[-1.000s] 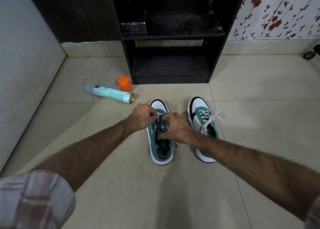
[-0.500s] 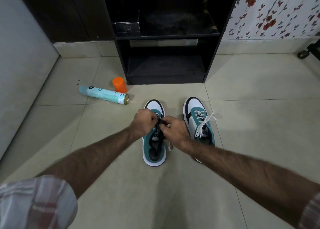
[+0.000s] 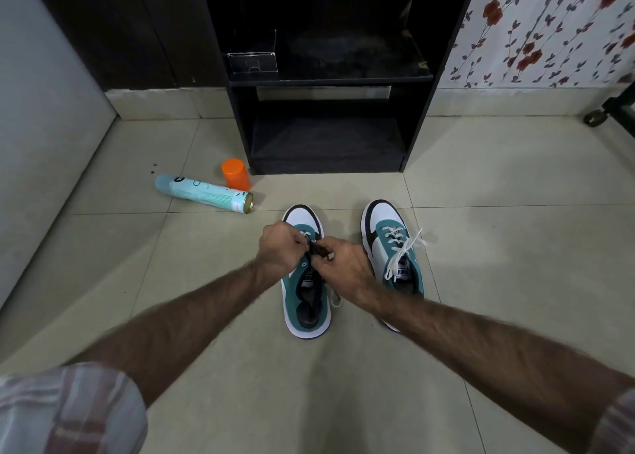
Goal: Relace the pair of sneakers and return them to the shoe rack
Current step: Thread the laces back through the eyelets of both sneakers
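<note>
**Both hands working the lace near the toe of the left sneaker**

Compared with a second ago, the two hands have drawn closer together and moved a little up the shoe toward the toe, so they now almost meet over the front eyelets. The view has also shifted slightly, while the shoes themselves sit where they were. This suggests the lacing of this shoe is at an early stage, with the first eyelets being threaded.

The left hand [image 3: 280,249] is curled into a loose fist, knuckles up, its fingertips pinching at the white lace [image 3: 336,299] over the tongue. The right hand [image 3: 340,264] is curled too, its thumb and fingers pinching at the same spot; exactly what each fingertip holds is too small to tell. A loose loop of the lace trails onto the floor beside the shoe's right edge. Both forearms reach straight forward and down from checked sleeves.

The left sneaker [image 3: 305,302], teal with a white toe, stands on the tiled floor [image 3: 515,247] with its opening mostly unlaced. The right sneaker [image 3: 395,247] stands just beside it, already laced, its white ends lying loose across the top. The black shoe rack [image 3: 326,137] stands open beyond them, near but not touching.

A pale blue spray can [image 3: 202,192] lies on its side to the left, an orange cap [image 3: 235,174] just behind it.
</note>
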